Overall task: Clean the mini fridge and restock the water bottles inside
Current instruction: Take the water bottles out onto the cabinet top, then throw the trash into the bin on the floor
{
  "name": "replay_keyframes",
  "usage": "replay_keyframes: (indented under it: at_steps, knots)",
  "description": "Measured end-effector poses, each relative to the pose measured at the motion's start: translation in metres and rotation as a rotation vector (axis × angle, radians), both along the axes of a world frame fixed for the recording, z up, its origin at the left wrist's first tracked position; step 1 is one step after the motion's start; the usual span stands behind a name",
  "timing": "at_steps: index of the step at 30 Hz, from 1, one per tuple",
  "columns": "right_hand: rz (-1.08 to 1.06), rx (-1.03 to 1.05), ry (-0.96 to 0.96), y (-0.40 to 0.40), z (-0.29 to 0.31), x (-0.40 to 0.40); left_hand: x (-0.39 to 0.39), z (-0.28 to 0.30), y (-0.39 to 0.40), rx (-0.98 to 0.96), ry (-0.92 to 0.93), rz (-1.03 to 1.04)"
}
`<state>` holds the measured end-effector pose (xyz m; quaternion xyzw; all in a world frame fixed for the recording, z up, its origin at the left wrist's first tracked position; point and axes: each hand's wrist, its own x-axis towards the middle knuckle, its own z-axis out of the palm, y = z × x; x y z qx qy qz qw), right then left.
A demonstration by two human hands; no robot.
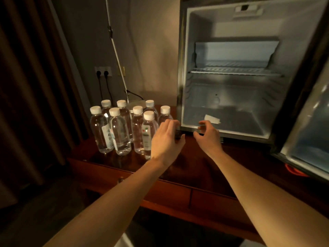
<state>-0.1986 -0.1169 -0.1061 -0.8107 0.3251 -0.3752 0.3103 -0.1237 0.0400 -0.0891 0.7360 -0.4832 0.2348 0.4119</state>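
- Mini fridge (229,107): I see it standing on the right part of the desk (201,163), its door (309,139) swung wide to the right. The inside is pale grey and holds no bottles. A wire shelf (233,71) crosses the middle, with a folded-looking plate behind it at the back wall. A small white slip (212,119) lies on the floor of the cabinet near the front edge.
- Water bottles (122,127): I count eight, clear with white caps and pale labels, standing upright in a tight cluster on the desk just left of the fridge. They look full.
- My left hand (167,139) hovers palm down between the bottles and the fridge's lower left corner. Its fingers (172,123) are straight and close together, holding nothing. It covers part of the nearest bottle from my view; I cannot tell whether it touches one.
- My right hand (207,136) is at the fridge's lower front edge, fingers (203,124) loosely curled and spread, thumb apart. It grips nothing I can make out.
- Behind the bottles, a thin white pole (116,50) leans against the wall, and two dark plugs sit in a wall socket (103,72).
- A dark curtain (35,86) hangs at the left.
- The desk is reddish-brown wood with drawers (170,193) below its front edge.
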Motion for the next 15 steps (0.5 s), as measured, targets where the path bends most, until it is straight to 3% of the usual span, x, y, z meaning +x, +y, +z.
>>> replay_keyframes:
  at_steps: [7, 15]
  knots:
    - [-0.150, -0.009, 0.080, -0.074, 0.002, -0.038, -0.017, -0.017, -0.080, 0.215, 0.140, -0.126]
    - [-0.165, 0.101, 0.250, -0.142, 0.003, -0.011, 0.004, -0.030, -0.164, 0.377, 0.215, -0.066]
